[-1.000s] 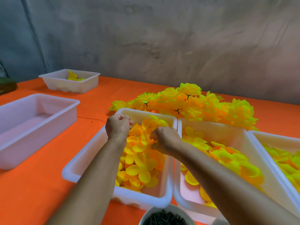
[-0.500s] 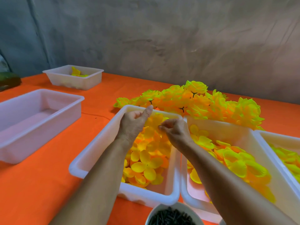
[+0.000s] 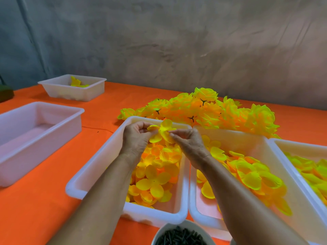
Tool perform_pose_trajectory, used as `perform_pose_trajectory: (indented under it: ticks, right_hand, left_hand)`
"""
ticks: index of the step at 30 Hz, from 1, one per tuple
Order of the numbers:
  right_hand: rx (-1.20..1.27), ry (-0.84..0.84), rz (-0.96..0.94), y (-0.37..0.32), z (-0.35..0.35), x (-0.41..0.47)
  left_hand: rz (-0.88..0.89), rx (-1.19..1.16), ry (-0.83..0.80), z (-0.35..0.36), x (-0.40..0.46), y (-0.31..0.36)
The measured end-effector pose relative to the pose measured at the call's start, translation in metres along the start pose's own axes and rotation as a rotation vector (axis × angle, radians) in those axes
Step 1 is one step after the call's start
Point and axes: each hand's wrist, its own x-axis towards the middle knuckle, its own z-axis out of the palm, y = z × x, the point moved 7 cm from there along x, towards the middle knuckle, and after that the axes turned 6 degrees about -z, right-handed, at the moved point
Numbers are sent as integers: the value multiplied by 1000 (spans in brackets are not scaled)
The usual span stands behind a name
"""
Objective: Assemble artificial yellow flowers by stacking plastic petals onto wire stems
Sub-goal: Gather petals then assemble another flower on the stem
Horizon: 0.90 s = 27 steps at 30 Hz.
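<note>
My left hand [image 3: 136, 138] and my right hand [image 3: 189, 144] meet above the far end of a white bin [image 3: 92, 167] full of loose yellow petals [image 3: 155, 181]. Between them is one yellow petal piece [image 3: 163, 130]. My left fingers pinch its left side and my right fingertips pinch its right edge. No wire stem shows between the fingers. A heap of finished yellow flowers [image 3: 203, 110] lies on the orange table behind the bins.
A second petal bin [image 3: 254, 149] and a third [image 3: 283, 145] stand to the right. An empty white bin [image 3: 58, 121] is at the left, a small bin [image 3: 74, 92] at the far left. A bowl of dark pieces [image 3: 178, 236] is at the near edge.
Both hands have lifted out of the petal bin and come together; a yellow petal piece is now held up between them. The view has shifted slightly closer.
</note>
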Motion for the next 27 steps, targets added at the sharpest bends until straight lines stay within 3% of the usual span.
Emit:
perform_pose_trajectory:
  ticks: [8,15,20,27]
  right_hand:
    - [-79,-121,-38,-4,8,-2]
    - [-130,6,-48,-3,-3,-1]
    - [-156,-1,-67,-7,-1,-3]
    - [-24,33,-63,-13,-6,-5]
  left_hand:
    - [35,68,-26,7,1,0]
    - [77,243,-5,12,-2,2]
    - [68,225,54,8,1,1]
    - [111,155,-40,12,-3,2]
